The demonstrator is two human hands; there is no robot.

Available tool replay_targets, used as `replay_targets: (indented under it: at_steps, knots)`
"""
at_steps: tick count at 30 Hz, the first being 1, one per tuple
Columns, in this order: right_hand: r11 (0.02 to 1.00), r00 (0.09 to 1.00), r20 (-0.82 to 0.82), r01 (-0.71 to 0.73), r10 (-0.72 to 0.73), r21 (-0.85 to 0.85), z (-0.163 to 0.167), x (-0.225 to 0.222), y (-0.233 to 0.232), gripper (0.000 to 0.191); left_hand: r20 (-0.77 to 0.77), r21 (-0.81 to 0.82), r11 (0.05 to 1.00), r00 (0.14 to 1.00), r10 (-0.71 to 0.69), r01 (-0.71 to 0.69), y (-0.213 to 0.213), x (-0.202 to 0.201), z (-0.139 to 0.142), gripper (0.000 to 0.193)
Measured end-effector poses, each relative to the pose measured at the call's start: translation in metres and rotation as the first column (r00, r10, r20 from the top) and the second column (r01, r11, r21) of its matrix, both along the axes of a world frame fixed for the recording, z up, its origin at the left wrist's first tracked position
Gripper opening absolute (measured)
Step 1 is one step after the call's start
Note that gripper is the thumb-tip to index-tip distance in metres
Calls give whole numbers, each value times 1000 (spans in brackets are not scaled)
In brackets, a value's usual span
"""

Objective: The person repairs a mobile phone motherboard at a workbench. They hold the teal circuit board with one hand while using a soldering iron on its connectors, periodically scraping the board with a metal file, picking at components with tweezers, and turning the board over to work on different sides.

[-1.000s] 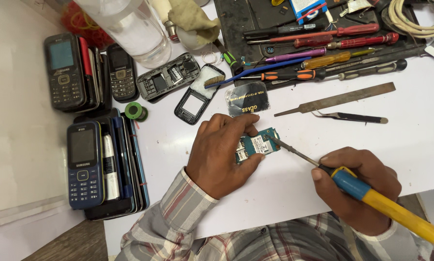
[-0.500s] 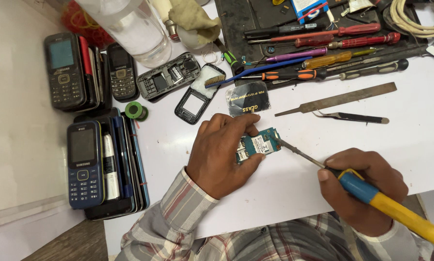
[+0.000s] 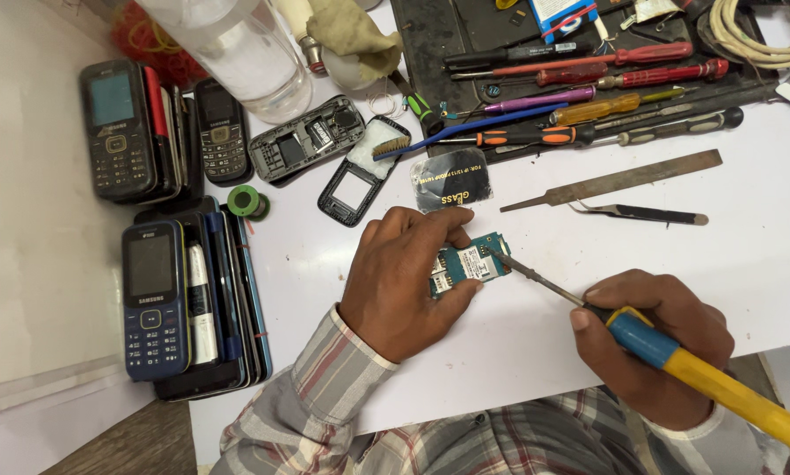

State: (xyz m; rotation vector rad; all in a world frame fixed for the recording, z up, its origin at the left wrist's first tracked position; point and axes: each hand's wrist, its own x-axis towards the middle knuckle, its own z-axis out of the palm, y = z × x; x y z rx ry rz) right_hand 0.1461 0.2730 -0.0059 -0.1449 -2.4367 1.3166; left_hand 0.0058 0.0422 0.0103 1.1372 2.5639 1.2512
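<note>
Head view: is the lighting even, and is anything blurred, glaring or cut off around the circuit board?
Head view: soft, even light; the left hand casts only a faint shadow on the white table. The circuit board and soldering iron in the right hand are sharp. The clear bottle is cropped at the top edge, with mild sheen.

Teal circuit board (image 3: 470, 262), blue-yellow soldering iron (image 3: 676, 356)

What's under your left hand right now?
A small green circuit board, held flat on the white table. Its right end shows; the left hand covers the rest.
</note>
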Motion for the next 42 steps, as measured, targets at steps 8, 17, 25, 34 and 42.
replay_targets:
  at_steps: [8,17,25,34,42]
  knots:
    - [1000,1000,-12,13,-13,14,-1,3,2,27,-2,-1,1000,1000,0,0,0,1,0,63]
    - [997,998,-4,64,-64,-43,-4,10,2,23,-6,4,1000,1000,5,-5,0,1,-1,63]
    - [999,1000,-1,20,-20,-38,-4,9,6,23,-16,7,1000,1000,5,-5,0,1,-1,63]
    - [991,991,66,119,-115,-66,-5,14,6,22,-20,7,1000,1000,1,-1,0,1,0,64]
    - [947,960,-141,203,-242,-248,-12,10,2,20,-70,25,1000,998,-10,12,-2,0,2,62]
